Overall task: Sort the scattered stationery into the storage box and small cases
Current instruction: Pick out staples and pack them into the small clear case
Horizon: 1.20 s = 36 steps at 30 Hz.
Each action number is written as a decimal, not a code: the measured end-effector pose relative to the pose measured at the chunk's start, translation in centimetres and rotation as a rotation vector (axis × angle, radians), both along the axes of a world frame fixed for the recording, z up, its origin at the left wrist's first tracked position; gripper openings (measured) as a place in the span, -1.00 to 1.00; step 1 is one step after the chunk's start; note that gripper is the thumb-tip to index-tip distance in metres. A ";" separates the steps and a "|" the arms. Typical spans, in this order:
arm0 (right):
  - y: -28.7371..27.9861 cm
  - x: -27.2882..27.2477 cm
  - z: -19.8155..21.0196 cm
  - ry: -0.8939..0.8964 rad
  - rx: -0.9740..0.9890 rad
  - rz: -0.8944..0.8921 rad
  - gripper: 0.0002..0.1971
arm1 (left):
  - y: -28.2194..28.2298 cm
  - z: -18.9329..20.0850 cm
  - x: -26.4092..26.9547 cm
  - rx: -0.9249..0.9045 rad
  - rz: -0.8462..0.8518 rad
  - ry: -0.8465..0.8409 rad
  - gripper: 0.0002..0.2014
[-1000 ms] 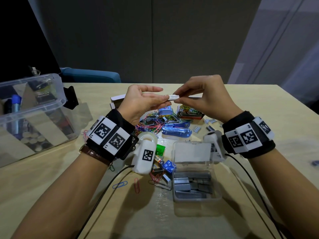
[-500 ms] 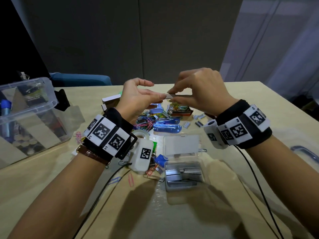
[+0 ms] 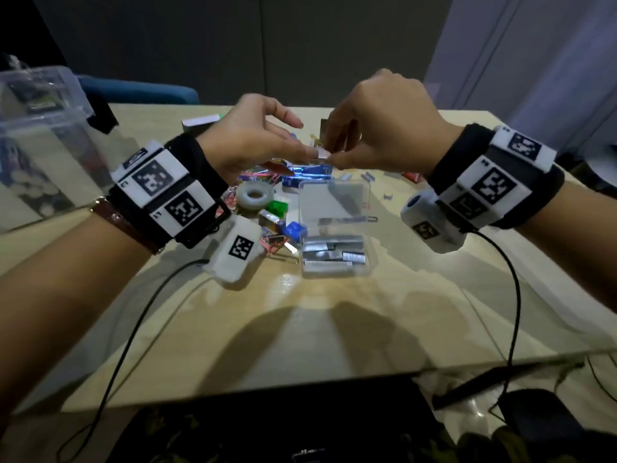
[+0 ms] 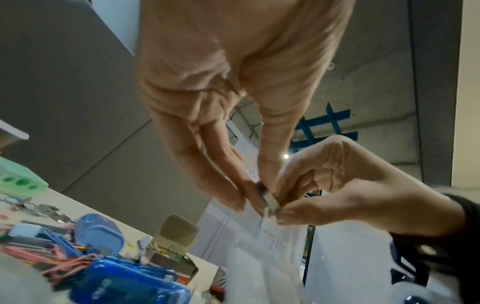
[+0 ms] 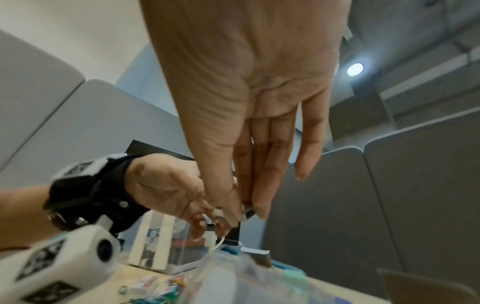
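both hands pinch one small staple strip above the clutter

the left hand [image 3: 253,142] and the right hand [image 3: 377,128] meet in the air over the middle of the table [image 3: 334,322], fingertips almost touching. between them is a small grey strip of staples [image 4: 271,200], held well above the table surface. the left grip is narrow, thumb and fingers closed on one end of the strip; the right grip is narrow too, thumb and forefinger pinching the other end, its little finger standing free in the right wrist view.

below the hands, near the table's centre, sits a small clear case [image 3: 334,242] with its lid swung up and open, and rows of grey staples lying inside it. just beside the case on its left are a roll of clear tape [image 3: 255,194], a green block and a blue block. farther back, under the hands, lies a blue case [image 3: 307,172] among a tangle of coloured paper clips [image 3: 257,177], and a few loose staples [image 3: 367,177] lie to the right of that.

the large clear storage box [image 3: 43,128] stands at the table's left edge, well apart from the hands, with items inside that are too blurred to name.
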State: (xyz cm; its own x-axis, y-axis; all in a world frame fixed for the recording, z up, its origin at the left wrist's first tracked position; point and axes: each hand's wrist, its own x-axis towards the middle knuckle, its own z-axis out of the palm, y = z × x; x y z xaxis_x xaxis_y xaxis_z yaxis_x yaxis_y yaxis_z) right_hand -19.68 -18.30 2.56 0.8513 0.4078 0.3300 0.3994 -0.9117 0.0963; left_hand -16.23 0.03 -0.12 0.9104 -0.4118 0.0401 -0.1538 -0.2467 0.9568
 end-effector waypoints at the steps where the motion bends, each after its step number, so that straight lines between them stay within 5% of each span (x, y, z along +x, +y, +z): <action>1: -0.1 -0.3 -0.3 0.037 -0.007 0.004 -0.86 | 0.3 -0.3 -0.2 0.034 -0.045 0.007 -0.42; 8: -0.8 -2.8 -2.5 0.301 -0.004 0.034 -0.87 | 1.8 -1.9 0.3 0.197 -0.005 -0.124 -0.73; 15: 0.3 -3.9 -5.8 0.349 -0.009 0.098 -0.90 | 1.0 -2.9 0.9 0.554 -0.278 -0.119 -0.75; 23: 1.7 -4.0 -6.2 0.328 -0.072 0.104 -0.89 | 0.9 -3.3 1.2 0.426 -0.305 0.089 -0.77; 29: 2.3 -4.8 -6.5 0.142 -0.291 0.083 -0.80 | 1.1 -3.4 1.4 0.401 -0.311 0.118 -0.78; 36: 2.2 -4.3 -6.2 0.140 -0.154 0.075 -0.82 | 1.1 -3.3 1.6 0.407 -0.336 0.124 -0.80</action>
State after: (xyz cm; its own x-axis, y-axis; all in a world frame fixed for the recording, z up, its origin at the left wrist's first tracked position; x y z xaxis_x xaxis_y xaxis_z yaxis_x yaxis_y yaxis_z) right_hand -23.93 -16.11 -3.68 0.8501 0.5077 0.1399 0.4844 -0.8580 0.1706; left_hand -14.61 1.11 -3.41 0.7138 -0.6408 -0.2824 -0.1804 -0.5579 0.8101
